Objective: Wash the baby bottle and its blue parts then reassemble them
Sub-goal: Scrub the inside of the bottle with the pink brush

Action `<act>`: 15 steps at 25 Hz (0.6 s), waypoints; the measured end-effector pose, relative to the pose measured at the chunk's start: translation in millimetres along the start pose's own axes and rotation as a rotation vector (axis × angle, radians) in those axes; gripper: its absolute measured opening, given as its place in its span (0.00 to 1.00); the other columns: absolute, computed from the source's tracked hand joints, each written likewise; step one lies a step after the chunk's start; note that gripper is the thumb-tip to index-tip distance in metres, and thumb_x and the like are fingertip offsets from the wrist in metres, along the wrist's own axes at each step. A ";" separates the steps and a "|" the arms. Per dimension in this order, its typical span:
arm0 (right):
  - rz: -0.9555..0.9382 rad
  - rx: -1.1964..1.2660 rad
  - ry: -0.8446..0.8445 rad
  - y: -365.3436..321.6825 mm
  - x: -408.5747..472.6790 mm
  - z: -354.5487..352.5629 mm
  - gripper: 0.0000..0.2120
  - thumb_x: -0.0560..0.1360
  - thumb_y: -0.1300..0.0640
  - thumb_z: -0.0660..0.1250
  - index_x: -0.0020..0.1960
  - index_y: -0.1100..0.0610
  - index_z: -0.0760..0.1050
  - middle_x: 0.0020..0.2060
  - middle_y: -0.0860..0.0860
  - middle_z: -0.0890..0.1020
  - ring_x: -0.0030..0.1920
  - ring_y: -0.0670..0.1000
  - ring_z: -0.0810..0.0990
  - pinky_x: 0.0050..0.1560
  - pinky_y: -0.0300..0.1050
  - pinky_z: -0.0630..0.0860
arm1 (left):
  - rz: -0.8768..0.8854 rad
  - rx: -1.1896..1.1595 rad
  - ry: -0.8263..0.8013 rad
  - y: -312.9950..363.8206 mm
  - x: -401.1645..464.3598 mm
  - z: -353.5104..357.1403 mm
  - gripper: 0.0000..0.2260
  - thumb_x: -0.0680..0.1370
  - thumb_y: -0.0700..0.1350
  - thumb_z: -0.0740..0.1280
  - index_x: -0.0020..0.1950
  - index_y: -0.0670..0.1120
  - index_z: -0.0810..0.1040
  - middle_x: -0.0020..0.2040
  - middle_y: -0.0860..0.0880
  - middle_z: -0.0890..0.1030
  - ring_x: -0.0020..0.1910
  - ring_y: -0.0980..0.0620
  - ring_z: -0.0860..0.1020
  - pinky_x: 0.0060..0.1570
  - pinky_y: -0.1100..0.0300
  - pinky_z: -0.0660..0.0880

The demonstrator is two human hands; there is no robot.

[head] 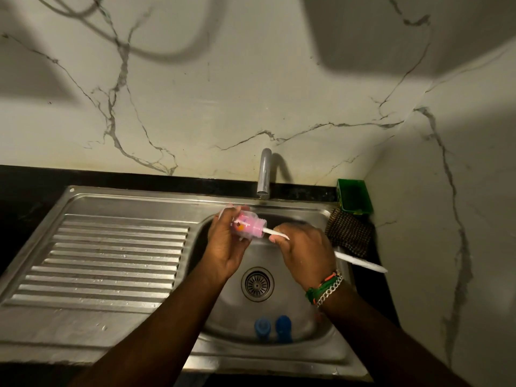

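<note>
Two hands meet over the basin of the stainless steel sink (125, 202), and we see both busy with the same job. Our left hand (223, 247) curls round the baby bottle (247, 226) — a small clear bottle showing pink inside, with a printed picture on its side — and holds it on its side above the basin, its open threaded neck turned to the right. Our right hand (304, 250) grips the white handle of a bottle brush (360, 262); the handle runs from the bottle's mouth, through the closed fingers, and out past the wrist toward the right edge of the sink. The brush head is inside the bottle, so we cannot make out its bristles.

The two blue parts lie at the near side of the basin floor, just beside each other: a lighter blue piece (262, 328) on the left and a darker blue piece (283, 328) on the right. Both are blurred, and we cannot tell which part is which. The round drain strainer (257, 284) sits between them and the hands.

The tap (264, 174) stands at the back of the sink. To its right a green plastic tub (354, 196) rests on the dark bench, with a checked cloth (349, 236) just in front of it. On the right wrist we wear thread bands and a chain bracelet (326, 289).
</note>
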State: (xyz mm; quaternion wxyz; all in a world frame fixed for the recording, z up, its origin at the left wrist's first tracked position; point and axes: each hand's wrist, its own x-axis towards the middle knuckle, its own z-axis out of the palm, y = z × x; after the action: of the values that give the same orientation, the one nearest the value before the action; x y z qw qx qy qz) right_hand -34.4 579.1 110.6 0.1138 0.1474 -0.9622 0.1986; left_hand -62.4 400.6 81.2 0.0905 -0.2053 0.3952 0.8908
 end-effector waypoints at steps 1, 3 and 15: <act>-0.001 -0.034 0.058 1.4 0.2 -3.8 0.11 0.78 0.43 0.63 0.47 0.48 0.80 0.37 0.47 0.83 0.39 0.53 0.82 0.40 0.47 0.74 | -0.050 0.106 0.034 1.8 -2.2 0.6 0.21 0.74 0.51 0.75 0.64 0.41 0.79 0.61 0.38 0.82 0.57 0.40 0.82 0.53 0.48 0.81; 0.007 -0.164 0.141 9.0 1.0 -13.3 0.05 0.76 0.47 0.69 0.45 0.48 0.79 0.34 0.47 0.82 0.36 0.53 0.81 0.41 0.46 0.64 | -0.096 0.321 0.045 6.5 -4.5 -2.3 0.20 0.77 0.54 0.74 0.63 0.43 0.80 0.54 0.42 0.83 0.45 0.48 0.82 0.38 0.57 0.79; -0.027 -0.041 -0.098 29.4 -0.5 -16.2 0.15 0.81 0.41 0.57 0.46 0.48 0.77 0.34 0.46 0.78 0.33 0.49 0.76 0.33 0.43 0.64 | -0.064 0.083 -0.118 11.3 -5.7 -15.0 0.13 0.80 0.40 0.67 0.65 0.44 0.80 0.58 0.42 0.84 0.50 0.49 0.84 0.47 0.58 0.82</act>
State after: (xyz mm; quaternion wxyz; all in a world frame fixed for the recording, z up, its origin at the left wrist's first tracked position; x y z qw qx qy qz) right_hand -41.0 611.8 114.7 0.0722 0.1674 -0.9685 0.1697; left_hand -56.5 381.9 82.2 0.1506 -0.1610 0.4188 0.8809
